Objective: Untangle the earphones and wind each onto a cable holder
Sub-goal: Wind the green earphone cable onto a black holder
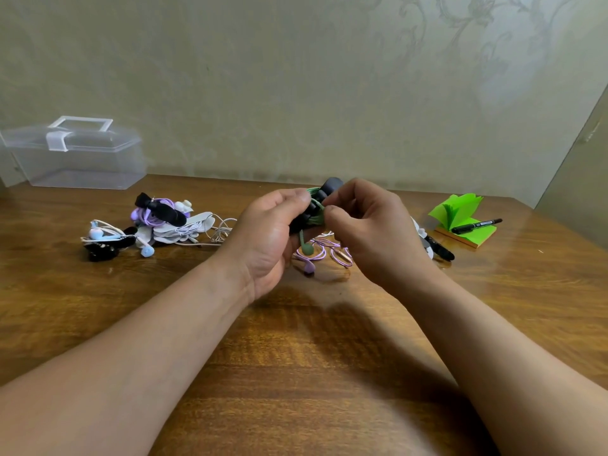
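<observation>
Centrally, left hand (269, 236), right hand (373, 232) on green earphones (306, 247), black holder (332, 185).

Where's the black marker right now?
Head view, far right of the table: the black marker lies on the green sticky-note pad, right of the right hand.

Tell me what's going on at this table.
A person appears to be winding a green earphone cable onto a black cable holder. The left hand grips the holder above the wooden table, while the right hand pinches the cable against it. One green earbud dangles below. A purple earphone set lies loose on the table beneath the hands. A pile of other earphones and holders sits to the left.
</observation>
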Available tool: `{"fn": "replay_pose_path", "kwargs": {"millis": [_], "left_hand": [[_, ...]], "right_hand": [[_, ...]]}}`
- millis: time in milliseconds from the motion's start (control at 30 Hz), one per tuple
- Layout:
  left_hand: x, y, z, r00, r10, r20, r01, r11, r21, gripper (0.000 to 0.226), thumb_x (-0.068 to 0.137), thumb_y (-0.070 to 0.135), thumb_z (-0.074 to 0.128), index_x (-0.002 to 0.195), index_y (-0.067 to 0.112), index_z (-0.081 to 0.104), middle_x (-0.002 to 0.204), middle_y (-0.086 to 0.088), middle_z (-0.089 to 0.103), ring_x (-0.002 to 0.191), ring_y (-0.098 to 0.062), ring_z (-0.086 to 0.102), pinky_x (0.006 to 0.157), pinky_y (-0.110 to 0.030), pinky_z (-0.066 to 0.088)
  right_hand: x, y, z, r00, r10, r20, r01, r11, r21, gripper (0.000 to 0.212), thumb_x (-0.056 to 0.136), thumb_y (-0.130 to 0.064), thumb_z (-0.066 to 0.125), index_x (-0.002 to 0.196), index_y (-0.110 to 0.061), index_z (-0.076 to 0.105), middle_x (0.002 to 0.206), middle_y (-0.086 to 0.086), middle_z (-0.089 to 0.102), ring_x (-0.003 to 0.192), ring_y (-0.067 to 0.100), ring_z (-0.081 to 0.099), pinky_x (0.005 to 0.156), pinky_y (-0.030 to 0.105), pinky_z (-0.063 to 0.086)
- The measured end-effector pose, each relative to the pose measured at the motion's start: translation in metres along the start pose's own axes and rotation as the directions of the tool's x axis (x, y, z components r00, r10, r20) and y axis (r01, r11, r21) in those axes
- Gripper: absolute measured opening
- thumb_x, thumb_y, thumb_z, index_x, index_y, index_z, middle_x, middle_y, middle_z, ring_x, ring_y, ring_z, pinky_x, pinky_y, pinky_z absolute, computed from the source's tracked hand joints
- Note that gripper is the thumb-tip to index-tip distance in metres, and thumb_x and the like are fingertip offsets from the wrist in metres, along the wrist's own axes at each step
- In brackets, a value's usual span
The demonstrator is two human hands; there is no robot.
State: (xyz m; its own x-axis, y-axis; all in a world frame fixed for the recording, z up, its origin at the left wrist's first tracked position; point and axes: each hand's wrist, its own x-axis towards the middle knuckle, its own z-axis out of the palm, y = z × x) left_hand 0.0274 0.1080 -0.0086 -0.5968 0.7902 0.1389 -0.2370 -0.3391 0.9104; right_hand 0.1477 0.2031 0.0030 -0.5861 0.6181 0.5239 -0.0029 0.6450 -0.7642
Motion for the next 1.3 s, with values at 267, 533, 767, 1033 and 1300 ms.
{"fn": "replay_pose_path", "kwargs": {"millis": [267, 533, 767, 1033, 1300], "left_hand": [[0.0, -0.004, 0.003, 0.999, 0.013, -0.043, -0.012, 0.999, 0.036, 0.024, 0.106, 0.021, 0.055, 0.12, 0.003, 0.062, 0.095, -0.018, 0.066, 0.066, -0.034, 0.065, 0.059, -0.041, 0.049], [-0.003, -0.007, 0.005, 0.992, 0.078, -0.098, -0.064, 0.988, 0.139, 0.019, 0.105, 0.015, 0.051, 0.113, 0.016, 0.068, 0.105, -0.018, 0.068, 0.07, -0.03, 0.067, 0.058, -0.048, 0.053], [0.002, -0.004, -0.004, 0.995, 0.012, -0.095, -0.011, 1.0, 0.01, 0.024, 0.104, 0.007, 0.047, 0.116, 0.008, 0.068, 0.108, -0.023, 0.071, 0.076, -0.037, 0.066, 0.06, -0.048, 0.054], [0.005, -0.003, -0.012, 0.999, -0.046, 0.023, 0.046, 0.999, 0.023, 0.032, 0.102, 0.015, 0.048, 0.125, 0.001, 0.067, 0.126, -0.037, 0.061, 0.09, -0.041, 0.064, 0.065, -0.043, 0.053], [0.0, -0.011, -0.013, 0.993, 0.111, 0.035, -0.113, 0.855, 0.506, 0.032, 0.095, 0.032, 0.053, 0.124, 0.039, 0.064, 0.124, -0.001, 0.069, 0.11, -0.029, 0.069, 0.091, -0.058, 0.057]], "right_hand": [[-0.003, -0.002, 0.005, 1.0, 0.003, 0.02, -0.004, 1.0, 0.024, 0.009, 0.093, -0.013, 0.067, 0.086, -0.018, 0.066, 0.061, -0.015, 0.061, 0.056, 0.003, 0.054, 0.055, 0.022, 0.044], [-0.008, -0.009, 0.017, 0.999, 0.044, 0.011, -0.044, 0.999, 0.006, 0.012, 0.085, -0.011, 0.07, 0.082, -0.011, 0.058, 0.065, -0.007, 0.057, 0.052, 0.003, 0.05, 0.049, 0.019, 0.039], [-0.003, 0.002, 0.019, 0.969, 0.226, 0.098, -0.244, 0.927, 0.284, 0.022, 0.09, -0.009, 0.073, 0.094, -0.003, 0.052, 0.079, 0.024, 0.063, 0.057, 0.016, 0.058, 0.053, 0.033, 0.049], [-0.002, 0.01, 0.019, 0.972, 0.201, 0.121, -0.228, 0.929, 0.292, 0.017, 0.093, -0.011, 0.072, 0.092, -0.012, 0.055, 0.075, 0.007, 0.062, 0.057, 0.011, 0.057, 0.051, 0.027, 0.046], [-0.001, 0.008, 0.024, 0.916, 0.351, 0.194, -0.401, 0.781, 0.48, 0.019, 0.093, -0.003, 0.064, 0.097, -0.012, 0.048, 0.067, 0.005, 0.054, 0.05, 0.013, 0.045, 0.046, 0.026, 0.038]]}}
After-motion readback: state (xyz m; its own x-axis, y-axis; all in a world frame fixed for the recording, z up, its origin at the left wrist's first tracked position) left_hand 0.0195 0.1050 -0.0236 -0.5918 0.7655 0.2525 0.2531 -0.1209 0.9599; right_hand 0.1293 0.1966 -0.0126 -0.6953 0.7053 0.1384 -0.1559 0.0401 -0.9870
